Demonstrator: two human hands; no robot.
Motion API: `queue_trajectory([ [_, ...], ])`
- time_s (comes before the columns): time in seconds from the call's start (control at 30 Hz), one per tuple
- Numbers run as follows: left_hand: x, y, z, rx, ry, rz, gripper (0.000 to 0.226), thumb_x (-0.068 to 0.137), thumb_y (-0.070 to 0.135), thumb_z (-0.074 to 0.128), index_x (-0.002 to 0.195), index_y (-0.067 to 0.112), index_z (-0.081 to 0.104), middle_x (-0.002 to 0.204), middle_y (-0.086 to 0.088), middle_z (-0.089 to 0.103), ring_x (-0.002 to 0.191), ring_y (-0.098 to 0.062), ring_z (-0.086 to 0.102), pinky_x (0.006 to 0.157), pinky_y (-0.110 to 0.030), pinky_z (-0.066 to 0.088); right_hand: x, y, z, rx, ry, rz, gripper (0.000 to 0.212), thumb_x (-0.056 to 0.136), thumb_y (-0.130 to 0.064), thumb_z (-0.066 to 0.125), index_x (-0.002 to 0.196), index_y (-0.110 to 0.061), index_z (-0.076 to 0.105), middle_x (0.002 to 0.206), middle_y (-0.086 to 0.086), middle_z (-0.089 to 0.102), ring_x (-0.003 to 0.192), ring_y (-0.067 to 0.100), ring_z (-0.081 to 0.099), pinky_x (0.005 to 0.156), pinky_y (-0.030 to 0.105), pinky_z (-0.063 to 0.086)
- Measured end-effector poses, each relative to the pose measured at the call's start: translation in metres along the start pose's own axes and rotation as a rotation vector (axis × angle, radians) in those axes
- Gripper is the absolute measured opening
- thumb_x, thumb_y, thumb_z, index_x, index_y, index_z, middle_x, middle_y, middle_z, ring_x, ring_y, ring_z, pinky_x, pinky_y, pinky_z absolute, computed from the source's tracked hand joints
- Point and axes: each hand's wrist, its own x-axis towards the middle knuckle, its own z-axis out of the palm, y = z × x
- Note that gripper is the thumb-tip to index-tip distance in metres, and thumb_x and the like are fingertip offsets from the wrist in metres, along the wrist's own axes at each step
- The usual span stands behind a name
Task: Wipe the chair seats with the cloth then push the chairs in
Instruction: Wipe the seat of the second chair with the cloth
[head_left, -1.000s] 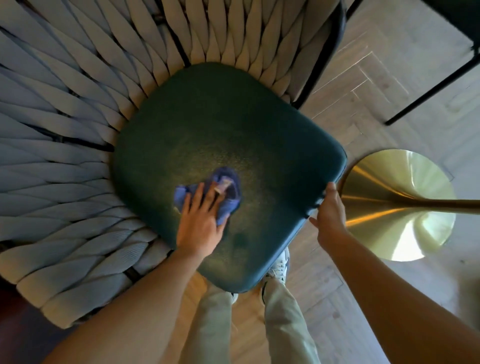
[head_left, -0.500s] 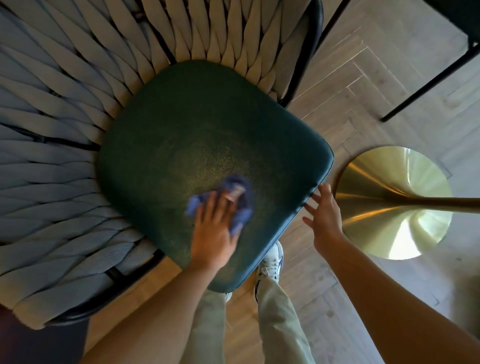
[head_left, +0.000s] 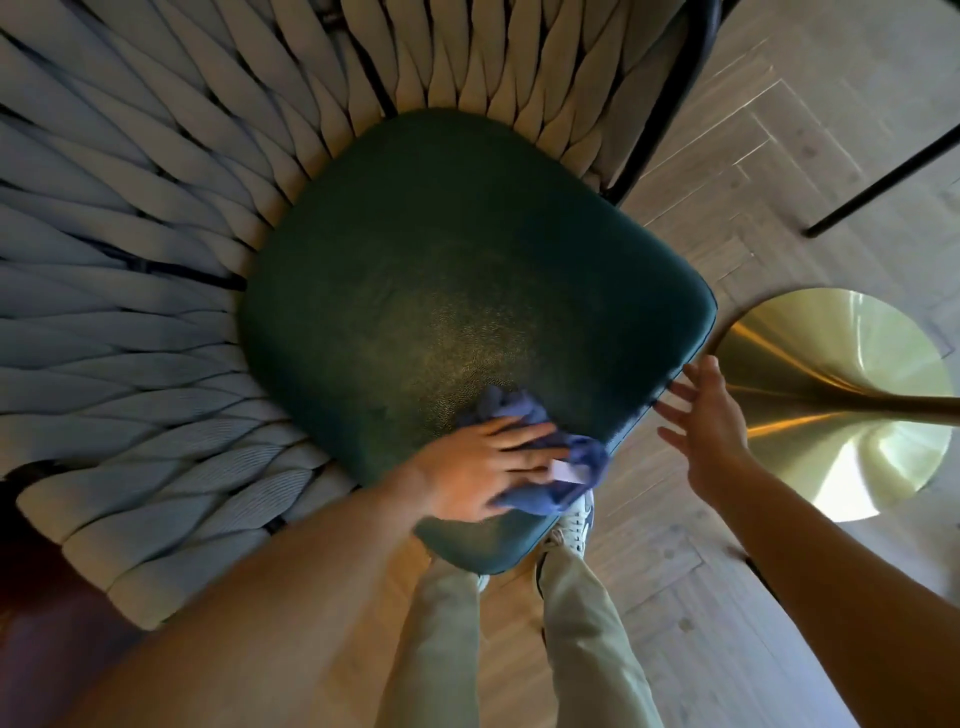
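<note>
We see the left hand (head_left: 480, 470) pressing flat on the blue cloth (head_left: 540, 452) at the near right edge of the green seat (head_left: 441, 291). The right hand (head_left: 706, 421) is spread, holding nothing, just beside the seat edge, near the brass base (head_left: 852, 395).

Brass base (head_left: 852, 400) crowds seat's (head_left: 441, 291) right edge; gap probably narrow.
</note>
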Motion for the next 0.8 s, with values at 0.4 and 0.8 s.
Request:
queue_trajectory([
  [0.4,-0.114,-0.037,0.034,-0.301,0.177,-1.407,0.065,0.096,0.047,0.029,0.145,0.005,0.039,0.154,-0.016,0.032,0.136,-0.047,0.032,0.112,-0.055,0.028,-0.009,0.004,0.010,0.027,0.061,0.000,0.056,0.102,-0.050,0.025,0.142,-0.016,0.044,0.141,0.006,0.052,0.124,0.026,0.053,0.110,0.046,0.038],
  [0.8,0.047,0.165,-0.011,-0.751,0.177,-1.225,0.058,0.093,0.051,0.035,0.141,0.019,0.046,0.146,-0.010,0.048,0.138,-0.040,0.036,0.107,-0.060,0.036,-0.014,0.014,0.000,-0.052,0.027,-0.051,0.056,0.102,-0.051,0.025,0.143,-0.016,0.043,0.140,0.007,0.052,0.124,0.027,0.052,0.107,0.046,0.040],
])
